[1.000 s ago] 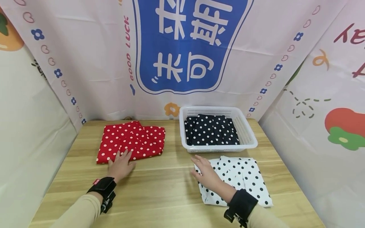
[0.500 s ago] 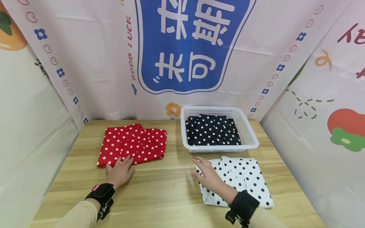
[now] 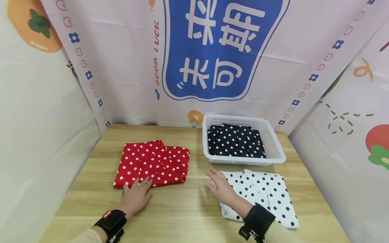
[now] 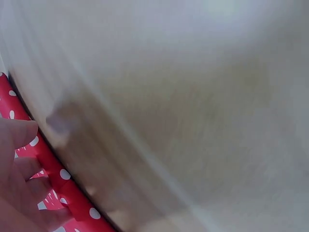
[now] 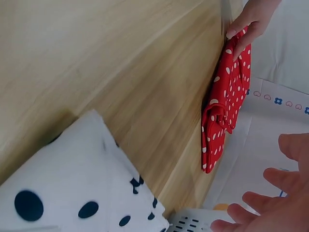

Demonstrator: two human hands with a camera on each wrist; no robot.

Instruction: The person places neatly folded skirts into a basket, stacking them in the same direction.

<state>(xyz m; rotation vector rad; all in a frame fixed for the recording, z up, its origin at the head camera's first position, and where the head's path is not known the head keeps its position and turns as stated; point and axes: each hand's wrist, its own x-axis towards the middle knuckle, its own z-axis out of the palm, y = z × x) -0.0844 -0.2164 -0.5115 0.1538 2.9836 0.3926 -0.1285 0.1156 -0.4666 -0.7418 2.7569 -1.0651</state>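
**Pale wood-grain tabletop [image 3: 182, 212] before a white fabric backdrop [image 3: 121, 98]**

Printed on the backdrop is a large blue panel [image 3: 206, 93] with white characters, and at the panel's nine o'clock run small red letters reading GOOD LUCK [image 3: 156, 52]. Take the middle of the tabletop as the clock's centre, with twelve at the backdrop.

At about ten o'clock lies a folded red cloth with pale polka dots [image 3: 152, 165], flat on the wood. The left hand [image 3: 136, 196], at about eight o'clock, has its fingers loosely extended and slightly apart, the tips on the cloth's near edge. Its wrist view is blurred and cuts much of the hand off, so I can't tell whether the fingertips press down or simply rest.

Between three and four o'clock is a folded white cloth with black polka dots [image 3: 261, 192]. The right hand [image 3: 223, 189], towards three o'clock, hangs above its left edge, apart from it, fingers spread and grasping nothing.

At about one o'clock stands a white plastic basket with perforated walls [image 3: 247, 162], holding a folded black cloth with white polka dots [image 3: 235, 140]. Each wrist wears a black strap [image 3: 259, 221] below a beige sleeve [image 3: 281, 233].
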